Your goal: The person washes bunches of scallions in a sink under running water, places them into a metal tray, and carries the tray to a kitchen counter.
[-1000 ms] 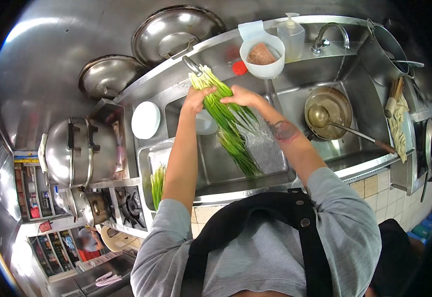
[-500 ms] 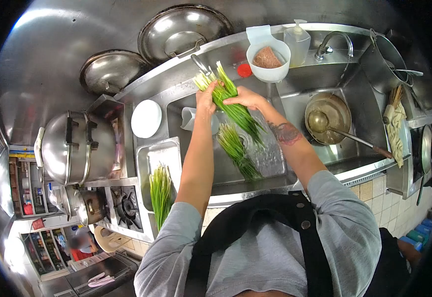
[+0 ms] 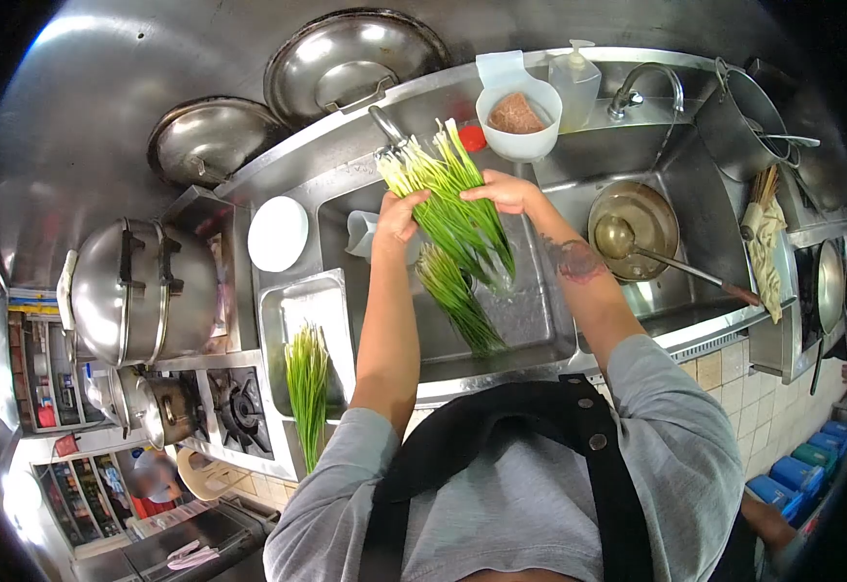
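Observation:
Over the left sink basin [image 3: 443, 371], a spread bunch of green stalks [image 3: 457, 209] with pale ends up is held between both hands. My left hand [image 3: 401, 215] is closed on its left side, and my right hand [image 3: 506, 191] grips its right side. The pale ends are beside the left faucet [image 3: 386, 126]. Below the hands a second bunch [image 3: 460, 301] lies in the basin. More green stalks [image 3: 307, 388] rest in a metal tray [image 3: 273, 308] at the left. A translucent container [image 3: 362, 233] is partly hidden behind my left forearm.
A white round lid [image 3: 278, 234] lies left of the basin. Behind it are a white container [image 3: 523, 144] with a brown block, and a soap bottle [image 3: 575, 92]. The right basin holds a pan [image 3: 661, 209] with a ladle [image 3: 615, 238]. A person's arm [image 3: 767, 519] shows at lower right.
The held bunch has fanned out wider, with my hands slightly farther apart. Earlier, the second bunch became visible separately below it. The view has shifted slightly.

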`<action>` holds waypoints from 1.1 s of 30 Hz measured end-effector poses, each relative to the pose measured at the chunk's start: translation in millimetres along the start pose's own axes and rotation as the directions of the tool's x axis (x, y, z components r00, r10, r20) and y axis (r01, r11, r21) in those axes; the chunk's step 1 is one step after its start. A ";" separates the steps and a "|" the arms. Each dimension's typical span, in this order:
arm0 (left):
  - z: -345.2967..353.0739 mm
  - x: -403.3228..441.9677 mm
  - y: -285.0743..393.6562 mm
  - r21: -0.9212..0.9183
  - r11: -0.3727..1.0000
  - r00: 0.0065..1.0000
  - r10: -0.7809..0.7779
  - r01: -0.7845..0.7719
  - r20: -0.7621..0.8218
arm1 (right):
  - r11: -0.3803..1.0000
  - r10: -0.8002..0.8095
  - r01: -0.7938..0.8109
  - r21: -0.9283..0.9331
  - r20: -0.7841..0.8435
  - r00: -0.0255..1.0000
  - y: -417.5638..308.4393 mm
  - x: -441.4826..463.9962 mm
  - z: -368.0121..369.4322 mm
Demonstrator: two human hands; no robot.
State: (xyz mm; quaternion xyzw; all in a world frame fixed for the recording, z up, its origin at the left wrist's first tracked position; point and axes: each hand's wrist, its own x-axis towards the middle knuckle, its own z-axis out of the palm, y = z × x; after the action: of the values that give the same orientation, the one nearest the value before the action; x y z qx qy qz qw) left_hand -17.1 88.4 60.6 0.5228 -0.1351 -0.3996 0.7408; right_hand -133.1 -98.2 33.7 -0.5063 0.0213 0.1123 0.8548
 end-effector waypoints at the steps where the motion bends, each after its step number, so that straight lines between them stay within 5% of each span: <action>1: 4.0 -0.8 5.9 0.013 1.000 0.997 -0.027 0.028 -0.073 | 0.999 0.032 -0.032 -0.001 0.008 0.999 -2.5 -0.4 2.2; 5: 17.5 2.0 20.9 0.198 0.978 0.979 -0.023 0.064 -0.200 | 0.960 0.073 -0.077 -0.269 -0.024 0.997 -15.5 1.8 21.5; 10: 9.7 4.5 29.5 0.263 0.964 0.998 -0.016 0.032 -0.061 | 0.774 -0.104 0.019 -0.633 -0.097 0.990 -9.8 16.2 20.9; 19: 6.4 7.5 35.3 0.316 0.948 0.999 -0.011 0.026 -0.050 | 0.976 0.007 0.028 -0.215 0.158 0.987 -17.8 13.4 13.7; 23: 16.7 11.0 37.3 0.300 0.953 0.997 -0.013 0.035 -0.076 | 0.990 0.018 -0.025 -0.142 -0.050 0.999 -13.1 21.0 30.2; 27: 15.3 18.8 36.6 0.241 0.969 0.995 -0.026 0.048 -0.095 | 0.920 -0.144 0.081 -0.384 -0.138 0.980 -3.7 27.1 37.7; 33: 24.1 15.5 28.7 -0.049 0.998 0.998 0.033 -0.031 0.050 | 0.983 -0.167 0.178 0.046 -0.176 0.970 4.3 20.9 13.2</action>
State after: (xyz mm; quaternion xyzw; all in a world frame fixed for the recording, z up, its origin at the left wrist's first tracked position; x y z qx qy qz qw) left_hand -9.1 64.8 92.6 0.4924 -0.1528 -0.4041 0.7556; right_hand -114.6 -81.2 33.2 -0.4873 0.0541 -0.0073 0.8715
